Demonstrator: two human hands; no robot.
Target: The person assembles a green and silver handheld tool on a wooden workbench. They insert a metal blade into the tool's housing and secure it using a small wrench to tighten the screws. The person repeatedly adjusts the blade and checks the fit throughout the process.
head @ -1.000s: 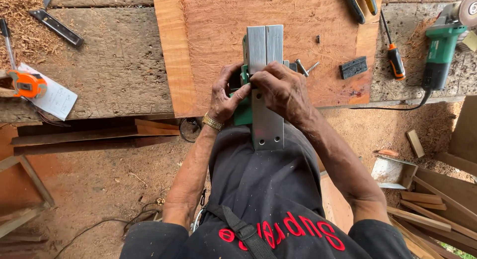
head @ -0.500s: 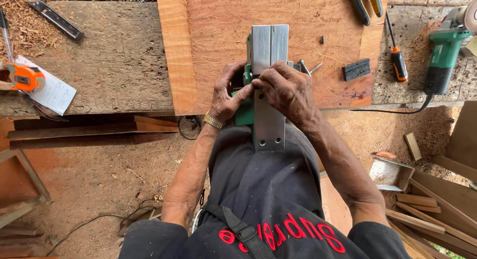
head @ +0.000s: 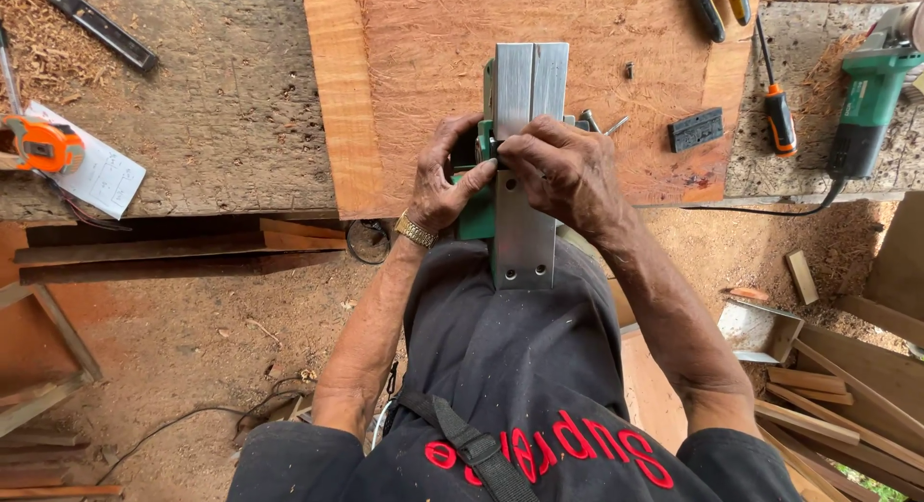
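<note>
- Far left of desk [head: 221, 127]: orange tape measure [head: 40, 144] on a white paper sheet [head: 104, 175], at the desk's front edge; wood shavings in back-left corner; dark metal bar [head: 104, 30] near back edge.
- Reddish wood board [head: 404, 69] lies on the desk mid, its front edge level w/ desk's front edge.
- Left hand [head: 441, 184], gold watch on wrist, fingers curled round the green body of the electric planer [head: 525, 175], gripping its left side.
- Planer is upside down, grey sole plate up, over the board's front edge & partly over the person's lap.
- Right hand [head: 563, 165] fingers pressed together, pinching at the planer's mid slot; what it pinches can't tell.
- Just right: loose screws [head: 602, 125], black block [head: 695, 129] on board.
- Right end: screwdriver [head: 775, 107], pliers [head: 717, 3], green power tool [head: 871, 98] w/ cord.
</note>
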